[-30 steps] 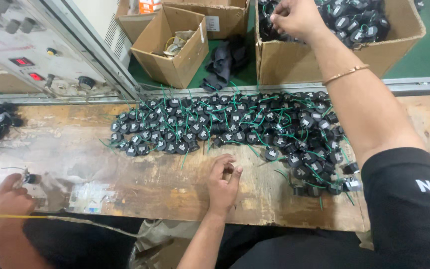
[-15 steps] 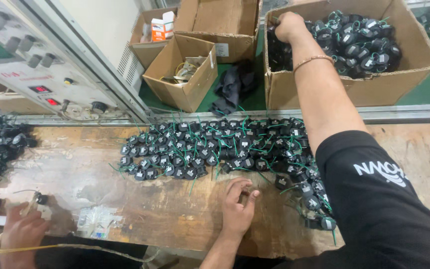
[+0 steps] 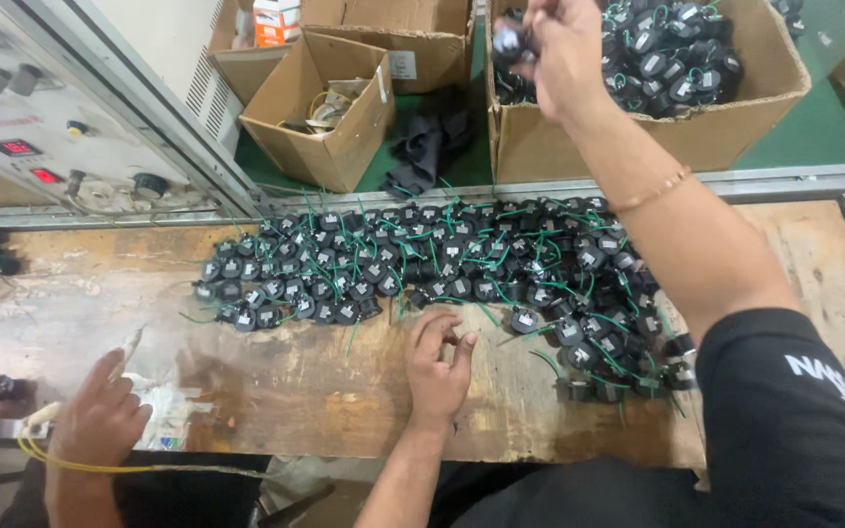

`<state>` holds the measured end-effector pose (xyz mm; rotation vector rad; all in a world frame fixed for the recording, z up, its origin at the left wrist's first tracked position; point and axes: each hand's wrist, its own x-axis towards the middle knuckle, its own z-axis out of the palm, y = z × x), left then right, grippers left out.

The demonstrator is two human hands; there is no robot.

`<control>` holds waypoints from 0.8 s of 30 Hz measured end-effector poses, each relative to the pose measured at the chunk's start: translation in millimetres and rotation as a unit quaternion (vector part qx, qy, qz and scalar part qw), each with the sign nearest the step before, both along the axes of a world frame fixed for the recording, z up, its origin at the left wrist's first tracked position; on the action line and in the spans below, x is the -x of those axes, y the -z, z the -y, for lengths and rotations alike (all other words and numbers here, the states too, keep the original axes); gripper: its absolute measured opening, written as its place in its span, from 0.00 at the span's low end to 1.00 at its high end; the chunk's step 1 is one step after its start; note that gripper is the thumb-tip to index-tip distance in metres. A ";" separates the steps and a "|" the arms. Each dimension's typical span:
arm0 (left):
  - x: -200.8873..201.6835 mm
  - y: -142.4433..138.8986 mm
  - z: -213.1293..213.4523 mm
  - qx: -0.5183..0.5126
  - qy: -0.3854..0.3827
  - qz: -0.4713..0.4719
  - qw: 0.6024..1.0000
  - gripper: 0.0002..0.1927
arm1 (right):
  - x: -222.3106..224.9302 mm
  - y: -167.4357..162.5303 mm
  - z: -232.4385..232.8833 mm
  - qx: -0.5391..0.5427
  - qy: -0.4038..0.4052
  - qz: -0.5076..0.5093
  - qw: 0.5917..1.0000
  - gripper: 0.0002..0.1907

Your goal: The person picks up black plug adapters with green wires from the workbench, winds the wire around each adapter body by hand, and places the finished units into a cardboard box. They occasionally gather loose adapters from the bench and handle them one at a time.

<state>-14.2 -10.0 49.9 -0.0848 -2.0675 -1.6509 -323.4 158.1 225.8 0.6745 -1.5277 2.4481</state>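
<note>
surface: worn wooden bench [image 3: 276, 411]; on it: black wired parts [image 3: 422, 274]

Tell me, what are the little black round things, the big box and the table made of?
The black round parts look like matte plastic, with thin green wires that seem plastic-coated. The big box is brown cardboard: plain paper walls with folded flaps. The table looks like worn wood, with grain, scratches and pale scuffs showing.

At your twelve o'clock sat matt cardboard boxes [image 3: 540, 137]; glossy black plastic parts [image 3: 422, 264] covered your worn, rough wooden bench [image 3: 276, 362].
</note>
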 end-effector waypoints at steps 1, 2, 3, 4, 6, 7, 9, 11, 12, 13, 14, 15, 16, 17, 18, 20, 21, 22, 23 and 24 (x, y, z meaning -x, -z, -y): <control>-0.2 0.3 0.2 -0.003 -0.003 -0.004 1.000 0.13 | -26.1 6.6 -8.8 0.007 -0.063 0.033 0.997 0.10; -0.7 0.5 0.7 -0.006 -0.006 -0.011 1.000 0.14 | -55.4 13.8 -16.6 -0.022 -0.090 0.110 0.990 0.07; -1.7 0.5 0.8 -0.011 -0.008 -0.020 1.000 0.14 | -89.7 24.2 -22.8 -0.051 -0.117 0.187 0.974 0.05; -3.4 0.3 1.1 -0.017 -0.011 -0.028 0.999 0.15 | -121.2 34.1 -26.6 -0.123 -0.131 0.240 0.954 0.05; -9.4 -0.5 -1.2 -0.025 0.011 -0.024 0.999 0.17 | -190.9 59.7 -38.8 -0.185 -0.241 0.267 0.915 0.02; -13.3 -1.0 -3.6 -0.027 0.033 -0.017 0.999 0.19 | -219.2 72.4 -42.7 -0.256 -0.260 0.304 0.880 0.02; -21.4 -1.9 -11.9 -0.006 0.102 -0.049 0.994 0.20 | -267.6 98.5 -45.2 -0.234 -0.315 0.237 0.889 0.03; -29.6 -2.2 -24.4 0.039 0.195 -0.128 0.972 0.20 | -298.3 115.7 -52.4 -0.188 -0.304 0.281 0.891 0.05; -31.2 -2.3 -28.2 0.042 0.194 -0.109 0.974 0.18 | -307.0 121.4 -56.5 -0.164 -0.298 0.301 0.891 0.07; -32.1 -2.3 -31.0 0.046 0.194 -0.092 0.976 0.17 | -313.8 125.1 -62.6 -0.147 -0.296 0.331 0.884 0.09; -33.3 -2.0 -31.9 0.050 0.193 -0.077 0.977 0.15 | -323.6 126.9 -70.8 -0.129 -0.295 0.359 0.876 0.15; -34.2 -1.6 -31.8 0.038 0.207 -0.073 0.975 0.14 | -331.5 128.6 -77.2 -0.110 -0.292 0.387 0.867 0.21; -34.6 -0.7 -30.8 0.026 0.220 -0.067 0.973 0.13 | -335.7 131.2 -79.5 -0.147 -0.275 0.332 0.890 0.26; -34.6 0.2 -30.1 0.012 0.234 -0.060 0.970 0.12 | -341.1 133.2 -81.9 -0.183 -0.256 0.275 0.908 0.30; -34.6 1.3 -29.7 -0.033 0.260 -0.016 0.965 0.12 | -346.1 135.3 -82.1 -0.218 -0.238 0.218 0.921 0.35; -34.7 3.0 -32.0 -0.121 0.306 0.072 0.941 0.11 | -352.8 138.3 -77.6 -0.394 -0.083 0.109 0.909 0.35; -35.7 3.2 -35.3 -0.166 0.304 0.094 0.933 0.10 | -355.1 137.6 -75.3 -0.473 -0.002 0.051 0.880 0.35; -35.7 2.8 -41.1 -0.210 0.302 0.116 0.923 0.09 | -356.9 135.8 -71.7 -0.481 0.018 0.029 0.876 0.36; -36.4 1.5 -47.1 -0.254 0.299 0.137 0.910 0.08 | -357.5 132.6 -67.5 -0.489 0.039 0.007 0.871 0.38; -37.1 -0.8 -52.5 -0.278 0.274 0.127 0.912 0.08 | -356.2 127.9 -63.6 -0.498 0.060 -0.015 0.865 0.40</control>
